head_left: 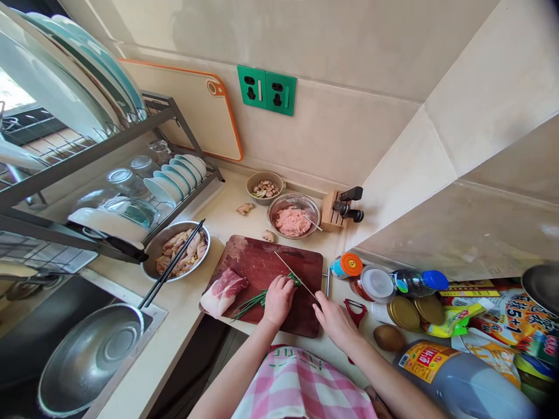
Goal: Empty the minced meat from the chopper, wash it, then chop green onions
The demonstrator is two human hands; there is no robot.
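On the dark red cutting board [257, 262], my left hand [279, 298] is closed over a small bunch of green onions [250, 305], pressing them down with curled fingers. Their long stalks trail out to the left, and a short green end shows by the blade. My right hand [332, 320] grips a knife [297, 277], its handle hidden in the fist. The blade slants up and left across the board, just beyond my left fingertips. A raw piece of pork [225, 291] with a fatty white side lies on the board's left edge.
Behind the board stand a bowl of minced meat [293, 222], a mushroom basket [265, 189] and a knife block [334, 209]. Chopsticks [179, 256] rest across a bowl of meat pieces [192, 259]. Jars [402, 313] and a red peeler [356, 312] lie right; a dish rack [174, 113] stands left.
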